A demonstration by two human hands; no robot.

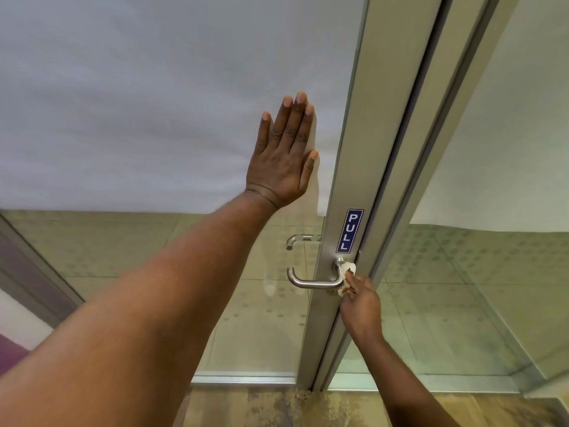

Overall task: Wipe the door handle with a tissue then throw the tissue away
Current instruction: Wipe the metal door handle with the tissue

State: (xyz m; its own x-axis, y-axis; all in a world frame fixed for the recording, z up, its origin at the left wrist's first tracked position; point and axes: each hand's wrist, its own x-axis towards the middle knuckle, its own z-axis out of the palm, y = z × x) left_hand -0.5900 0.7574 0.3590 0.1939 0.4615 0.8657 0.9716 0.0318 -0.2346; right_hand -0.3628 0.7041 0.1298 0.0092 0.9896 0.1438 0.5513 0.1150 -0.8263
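Note:
A brushed steel lever door handle (311, 283) sticks out to the left from the aluminium door frame (354, 167). My right hand (361, 306) holds a crumpled white tissue (348, 274) pressed against the handle's base, where the lever meets the frame. My left hand (281, 155) lies flat and open on the frosted glass of the door, fingers together and pointing up, above and left of the handle.
A blue PULL sticker (350, 231) sits on the frame just above the handle. A second handle (300, 240) shows through the clear lower glass on the far side. A fixed glass panel (480, 288) stands to the right. The floor threshold (246, 380) runs below.

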